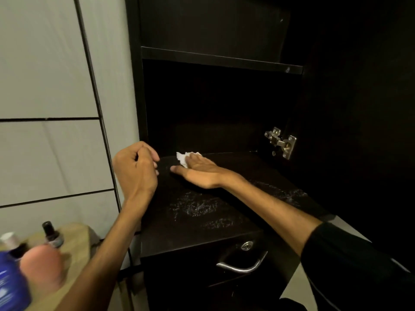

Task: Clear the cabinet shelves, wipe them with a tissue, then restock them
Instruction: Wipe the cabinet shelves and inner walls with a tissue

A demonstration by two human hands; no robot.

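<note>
The dark cabinet stands open with a bare lower shelf [224, 212] and an upper shelf [220, 59] above it. My right hand [197, 170] lies flat on the lower shelf near its back left corner, fingers straight, pressing a crumpled white tissue [183, 158] against the surface. White streaks of dust or residue [195, 207] mark the shelf nearer the front. My left hand [137, 167] hovers at the cabinet's left edge with fingers curled; whether it holds anything is hidden.
A metal hinge [280, 142] sits on the cabinet's right inner wall. Below the shelf is a drawer with a metal handle [242, 264] and a lock. At lower left, a wooden stool [76, 245] carries a blue bottle [11, 283], a pink container [42, 268] and small dark bottles.
</note>
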